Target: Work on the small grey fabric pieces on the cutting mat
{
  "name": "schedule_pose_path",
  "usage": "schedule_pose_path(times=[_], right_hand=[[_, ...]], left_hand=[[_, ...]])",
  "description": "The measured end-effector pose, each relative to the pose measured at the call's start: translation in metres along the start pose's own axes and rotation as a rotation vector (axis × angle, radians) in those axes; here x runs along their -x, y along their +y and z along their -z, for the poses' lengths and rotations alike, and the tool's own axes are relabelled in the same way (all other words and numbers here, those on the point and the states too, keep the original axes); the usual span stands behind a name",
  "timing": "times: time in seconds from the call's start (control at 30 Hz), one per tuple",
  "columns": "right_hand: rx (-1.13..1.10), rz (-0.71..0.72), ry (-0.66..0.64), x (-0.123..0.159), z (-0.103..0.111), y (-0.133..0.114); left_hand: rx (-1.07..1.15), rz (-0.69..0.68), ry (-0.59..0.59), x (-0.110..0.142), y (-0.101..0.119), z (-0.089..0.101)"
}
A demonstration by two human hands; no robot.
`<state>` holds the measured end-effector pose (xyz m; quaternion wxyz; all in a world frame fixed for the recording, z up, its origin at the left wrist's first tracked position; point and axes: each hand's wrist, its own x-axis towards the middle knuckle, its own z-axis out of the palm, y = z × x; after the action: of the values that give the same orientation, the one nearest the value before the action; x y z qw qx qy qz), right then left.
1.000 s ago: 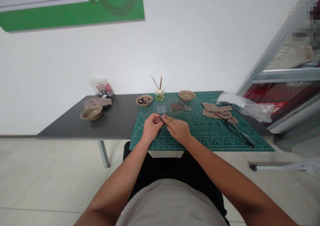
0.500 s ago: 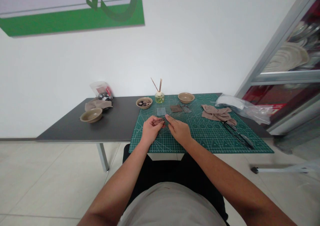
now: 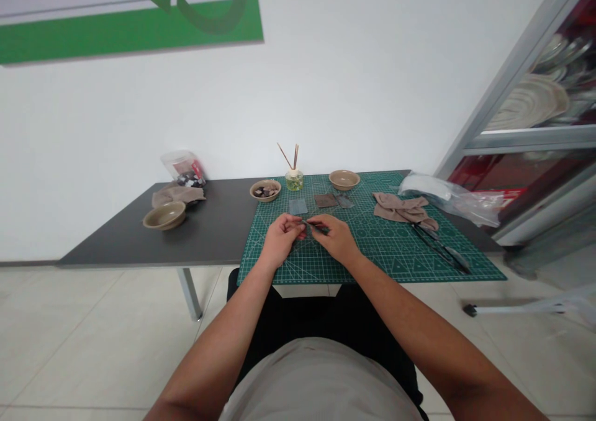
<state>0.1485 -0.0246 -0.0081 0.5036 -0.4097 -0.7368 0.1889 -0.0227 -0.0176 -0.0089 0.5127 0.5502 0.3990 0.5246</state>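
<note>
Over the green cutting mat (image 3: 372, 247), my left hand (image 3: 281, 241) and my right hand (image 3: 337, 238) meet almost fingertip to fingertip. A small, thin dark piece (image 3: 309, 223) runs between them, pinched by the fingers of both; its kind is too small to make out. Just beyond my fingers lie a grey-blue square (image 3: 298, 206), a brown square (image 3: 325, 200) and a greyish see-through piece (image 3: 344, 201), all flat on the mat. A bowl (image 3: 265, 199) with dark and pinkish bits in it stands farther back on the left.
A reed diffuser (image 3: 294, 180) and another bowl (image 3: 344, 186) stand at the back. To the right lie a brown cloth (image 3: 400, 208), black-framed glasses (image 3: 440, 247) and a clear plastic bag (image 3: 456, 203). A third bowl (image 3: 165, 221), a cloth and a clear container (image 3: 184, 167) are on the left.
My right hand's fingers, outstretched before, have curled into a pinch on the dark piece. My left hand keeps its pinch. The whole view has shifted slightly.
</note>
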Motion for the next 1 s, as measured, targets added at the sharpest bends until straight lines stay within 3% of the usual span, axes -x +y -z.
schedule_pose_path(times=[0.63, 1.0], right_hand=[[0.101, 0.063, -0.120, 0.0001, -0.0044, 0.0047], [0.071, 0.062, -0.112, 0.0001, -0.0033, 0.0048]], left_hand=[[-0.093, 0.000, -0.008, 0.0031, 0.0055, -0.0034], [-0.095, 0.015, -0.024, 0.0030, 0.0047, -0.0030]])
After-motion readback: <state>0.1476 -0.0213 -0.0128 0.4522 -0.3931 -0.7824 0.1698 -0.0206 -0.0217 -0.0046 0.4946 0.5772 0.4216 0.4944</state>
